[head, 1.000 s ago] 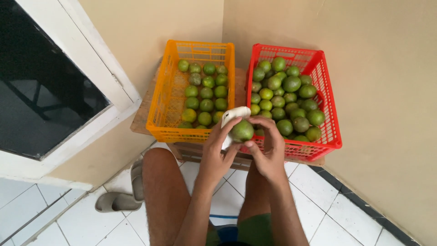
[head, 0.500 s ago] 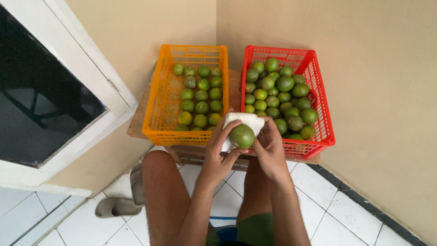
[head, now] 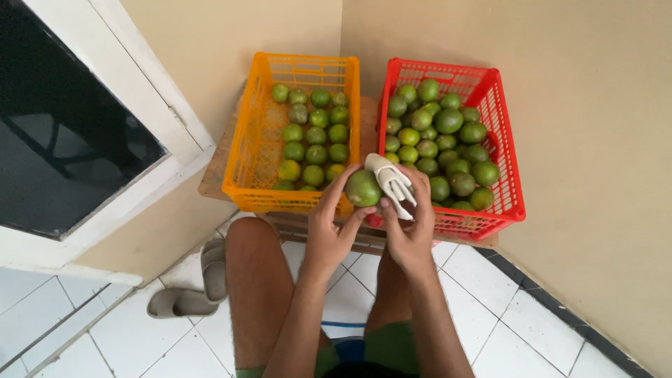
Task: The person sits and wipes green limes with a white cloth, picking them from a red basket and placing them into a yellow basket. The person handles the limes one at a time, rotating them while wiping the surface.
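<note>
Near the middle of the frame, the left hand (head: 332,234) cups a green lime (head: 362,188) from below and beside, fingers curled up around it. The right hand (head: 409,227) grips a white cloth (head: 392,183) pressed against the lime's right side. Fruit and cloth sit just above the near edges of two crates.

The orange crate (head: 245,150), upper centre-left, holds limes laid in neat rows, filling only its right part, with bare mesh floor showing on the left. The red crate (head: 504,175), beside it on the right, is heaped with loose limes.

To my eye the wiping is partway through: some two dozen limes are lined up in orange, and a good many more wait in red.

A pair of grey sandals (head: 192,287) lies on the tiled floor at lower left.
</note>
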